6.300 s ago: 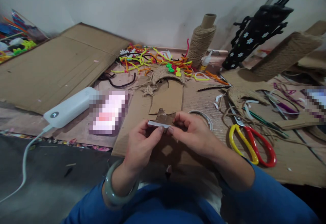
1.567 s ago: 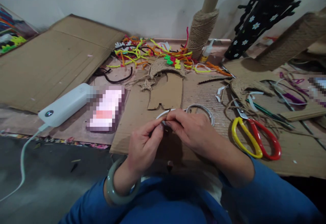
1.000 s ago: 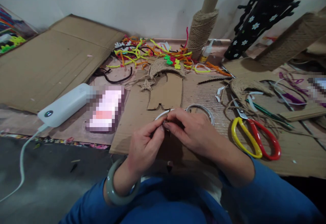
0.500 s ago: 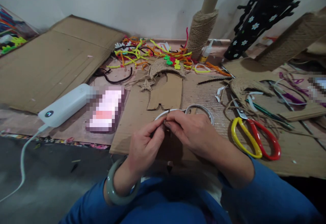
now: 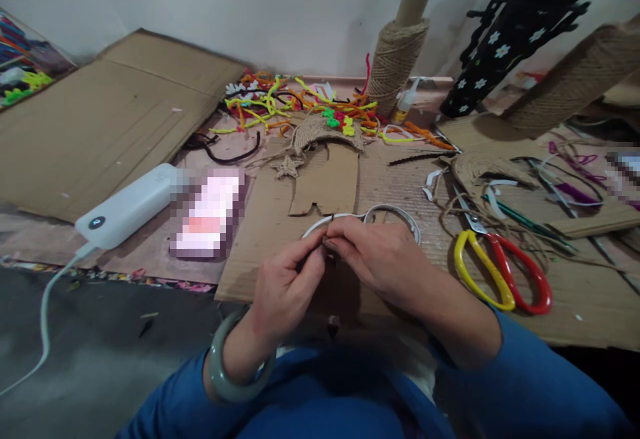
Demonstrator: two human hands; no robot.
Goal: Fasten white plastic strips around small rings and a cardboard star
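A cabled white power bank (image 5: 133, 202) lies left of the grip; a black floral vase (image 5: 517, 26) stands beyond, right.

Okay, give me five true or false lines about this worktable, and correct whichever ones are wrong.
1. The left hand and right hand pinch a small piece that is mostly hidden. True.
2. The scissors are in the right hand. False: they lie to the right of both hands.
3. A star lies left of the cardboard panel. True.
4. The twine spool by the small bottle lies on its side. False: it stands on end.
5. A pale bangle circles the left wrist. True.
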